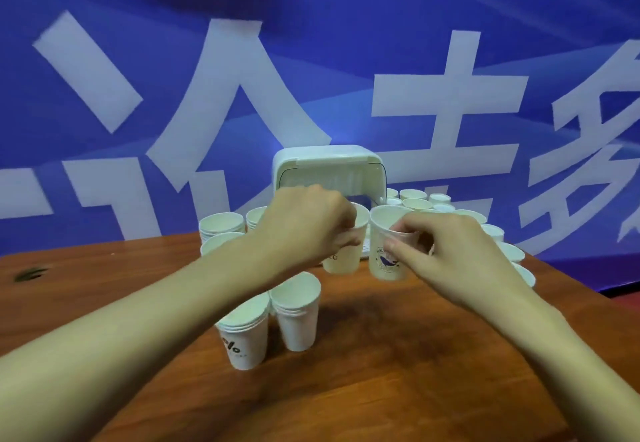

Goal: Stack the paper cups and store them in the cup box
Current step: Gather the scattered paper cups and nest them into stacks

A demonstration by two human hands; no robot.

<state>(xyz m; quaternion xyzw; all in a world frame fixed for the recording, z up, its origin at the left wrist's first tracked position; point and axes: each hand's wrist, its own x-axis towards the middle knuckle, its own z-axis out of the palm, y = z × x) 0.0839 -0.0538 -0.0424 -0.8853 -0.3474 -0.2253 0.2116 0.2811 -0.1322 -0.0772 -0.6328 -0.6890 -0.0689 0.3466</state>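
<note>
Head view: I hold one paper cup in each hand, side by side in front of the cup box.

My left hand (304, 227) curls its fingers round the rim of the left cup (346, 258). My right hand (450, 251) pinches the rim of the whale-print cup (386, 263), thumb on its outer wall. Both cups are upright and just beside each other, not nested. I cannot tell whether they are off the wooden table (381, 355). Just beyond my knuckles stands the white cup box (329, 168), its opening towards me. Below my left wrist stand two short stacks (298, 317), touching each other. More loose cups (221, 225) cluster beyond both hands, at either side of the box.
</note>
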